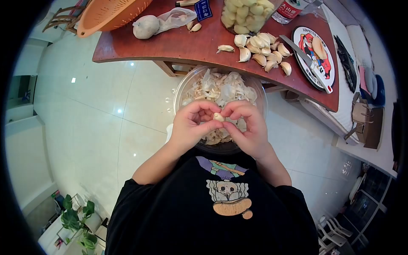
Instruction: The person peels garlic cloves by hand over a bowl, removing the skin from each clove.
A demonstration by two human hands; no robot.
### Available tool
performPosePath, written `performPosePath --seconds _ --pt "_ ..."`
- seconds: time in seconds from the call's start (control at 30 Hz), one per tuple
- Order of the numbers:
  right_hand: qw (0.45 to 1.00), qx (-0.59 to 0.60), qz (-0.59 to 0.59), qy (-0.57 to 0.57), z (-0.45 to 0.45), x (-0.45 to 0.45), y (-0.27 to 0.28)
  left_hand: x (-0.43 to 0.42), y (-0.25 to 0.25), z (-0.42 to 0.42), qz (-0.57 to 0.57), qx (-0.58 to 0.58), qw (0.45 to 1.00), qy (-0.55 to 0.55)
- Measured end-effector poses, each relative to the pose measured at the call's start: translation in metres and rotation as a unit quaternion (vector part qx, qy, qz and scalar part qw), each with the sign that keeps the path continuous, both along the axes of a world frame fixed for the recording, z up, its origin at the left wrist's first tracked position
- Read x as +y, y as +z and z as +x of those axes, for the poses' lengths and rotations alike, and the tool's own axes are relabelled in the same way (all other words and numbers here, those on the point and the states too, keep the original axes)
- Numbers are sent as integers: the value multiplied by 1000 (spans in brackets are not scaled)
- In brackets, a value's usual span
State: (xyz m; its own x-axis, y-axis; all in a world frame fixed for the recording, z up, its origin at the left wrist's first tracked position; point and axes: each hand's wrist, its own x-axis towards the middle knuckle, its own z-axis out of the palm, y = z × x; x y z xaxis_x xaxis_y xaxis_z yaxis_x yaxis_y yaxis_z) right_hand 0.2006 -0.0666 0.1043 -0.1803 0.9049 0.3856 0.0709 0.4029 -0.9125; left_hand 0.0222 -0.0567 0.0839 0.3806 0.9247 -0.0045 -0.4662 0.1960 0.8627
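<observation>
Pinching a small clove (218,117) between them, the left hand (189,123) and right hand (250,127) meet above a clear, round bowl (263,95), thumbs and fingertips closing in from nine and three o'clock. Papery skins (225,87), thin, curled and crumpled, white through tan, fill much of the bowl. The clove looks smooth and cream; fingers cover part of it, so I cannot tell which way its tip points or how its long axis runs.

At one o'clock, unpeeled cloves (264,47), plump and wedge-shaped, lie heaped on the reddish wooden desk (123,46). Just beyond stands a clear jar (250,31) of pale peeled cloves (244,12). At two o'clock, a knife (304,55) rests across a round printed plate (308,30). A whitish, rounded bulb (146,26) sits at eleven, beside a crumpled, translucent bag (176,19); farther out is an orange, slotted basket (112,12).
</observation>
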Motion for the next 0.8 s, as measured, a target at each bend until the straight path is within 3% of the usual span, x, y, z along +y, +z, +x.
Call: performPosePath --seconds 0.53,0.8 --pt "999 -29 11 34 6 0 -2 2 -3 -1 6 -8 1000 -14" --pt "999 23 -8 31 5 -2 -4 5 -5 1 -93 -84 992 3"
